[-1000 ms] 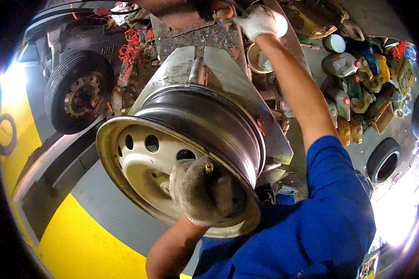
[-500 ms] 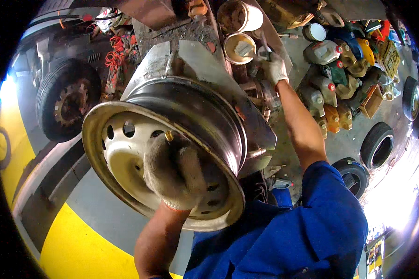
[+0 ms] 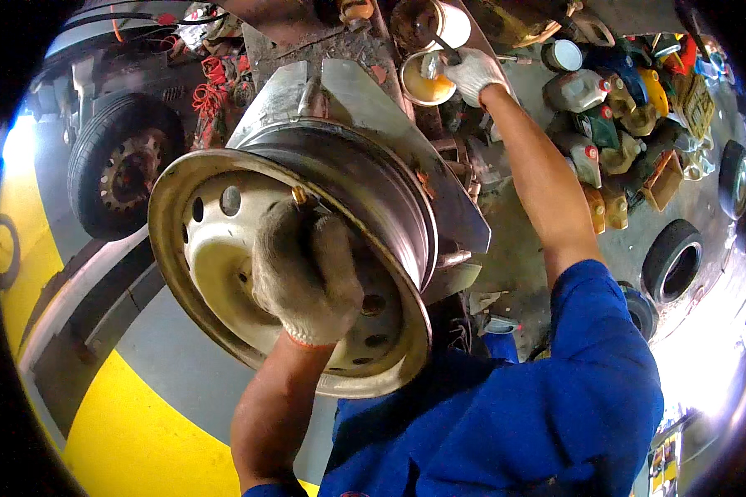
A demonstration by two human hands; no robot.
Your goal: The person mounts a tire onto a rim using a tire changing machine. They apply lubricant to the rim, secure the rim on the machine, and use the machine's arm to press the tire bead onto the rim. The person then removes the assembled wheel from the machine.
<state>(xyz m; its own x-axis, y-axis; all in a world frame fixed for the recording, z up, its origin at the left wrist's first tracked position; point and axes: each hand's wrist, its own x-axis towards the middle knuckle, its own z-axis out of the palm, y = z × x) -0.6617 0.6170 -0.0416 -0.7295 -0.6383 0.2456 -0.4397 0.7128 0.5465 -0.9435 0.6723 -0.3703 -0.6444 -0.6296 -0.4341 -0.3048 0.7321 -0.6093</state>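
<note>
My left hand (image 3: 305,269), in a pale knit glove, is closed in front of the steel wheel rim (image 3: 211,298). A small brass-coloured piece (image 3: 299,195) shows at its fingertips; what else lies under the fingers is hidden. The rim has no tyre and leans, tilted, against a pair of metal plates (image 3: 369,99). My right hand (image 3: 475,76), gloved too, is closed on the dark handle of what looks like a brush (image 3: 429,66). Its pale head is at the mouth of a small white tub (image 3: 407,81) with yellowish-brown stuff inside.
A larger white bucket (image 3: 456,26) stands beyond the tub. To the right, several jugs and bottles (image 3: 584,91) crowd the floor, with loose tyres (image 3: 671,259) nearer. On the left is a wheel with its tyre (image 3: 124,166), beside red cords (image 3: 209,91).
My right hand has moved up and left to the tub, and the brush now shows at its mouth. My left hand and the brass-coloured piece have shifted up over the rim.
</note>
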